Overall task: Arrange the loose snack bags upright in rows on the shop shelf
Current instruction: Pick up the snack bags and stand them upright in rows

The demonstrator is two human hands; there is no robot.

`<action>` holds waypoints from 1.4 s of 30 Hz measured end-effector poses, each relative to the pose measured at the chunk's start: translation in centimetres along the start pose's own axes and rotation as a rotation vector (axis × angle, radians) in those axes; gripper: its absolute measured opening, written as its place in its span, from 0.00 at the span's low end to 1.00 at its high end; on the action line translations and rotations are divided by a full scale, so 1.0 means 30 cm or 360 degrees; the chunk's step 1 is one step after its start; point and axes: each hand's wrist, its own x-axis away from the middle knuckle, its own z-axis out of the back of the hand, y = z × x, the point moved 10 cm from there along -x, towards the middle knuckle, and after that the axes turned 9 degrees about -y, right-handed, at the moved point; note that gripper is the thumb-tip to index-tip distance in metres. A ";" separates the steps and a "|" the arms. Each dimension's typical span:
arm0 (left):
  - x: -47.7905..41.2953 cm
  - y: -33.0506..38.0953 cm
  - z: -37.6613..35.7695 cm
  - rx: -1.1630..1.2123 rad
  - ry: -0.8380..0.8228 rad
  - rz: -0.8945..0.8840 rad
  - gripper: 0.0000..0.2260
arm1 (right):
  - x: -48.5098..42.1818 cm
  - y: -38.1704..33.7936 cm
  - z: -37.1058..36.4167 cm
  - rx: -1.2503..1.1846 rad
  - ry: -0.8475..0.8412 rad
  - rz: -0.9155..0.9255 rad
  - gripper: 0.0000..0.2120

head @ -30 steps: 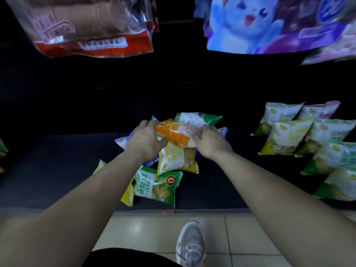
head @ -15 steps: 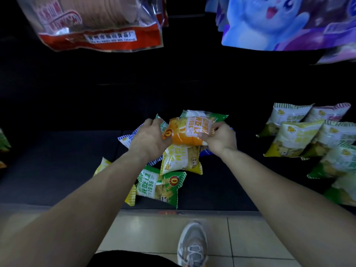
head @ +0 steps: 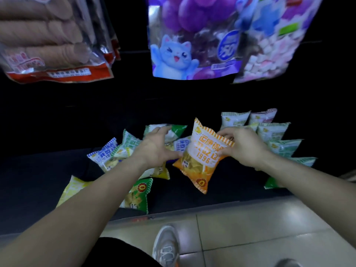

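My right hand pinches the top edge of the orange snack bag and holds it upright, slightly tilted, above the dark shelf. The bag hangs between the loose pile and the standing rows on the right. My left hand is open, fingers spread over the pile, thumb just beside the orange bag.

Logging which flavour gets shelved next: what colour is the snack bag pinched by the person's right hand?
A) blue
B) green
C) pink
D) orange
D: the right hand pinches the striped top edge of the orange bag, which it holds roughly upright.
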 end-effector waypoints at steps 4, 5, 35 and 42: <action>-0.005 0.234 -0.079 0.0394 -0.0260 -0.0172 0.50 | 0.123 0.069 0.062 0.0037 -0.0004 0.0000 0.24; -0.010 0.288 -0.105 0.0489 -0.0321 -0.0212 0.49 | 0.145 0.085 0.069 0.0001 -0.0009 -0.0005 0.24; -0.362 0.578 -0.523 -0.0070 -0.0334 -0.0087 0.33 | 0.333 0.781 0.154 -0.0487 -0.0019 -0.0564 0.34; -0.538 0.498 -0.649 -0.0004 -0.0303 0.0129 0.35 | 0.372 0.886 0.105 -0.0346 -0.0169 -0.0620 0.26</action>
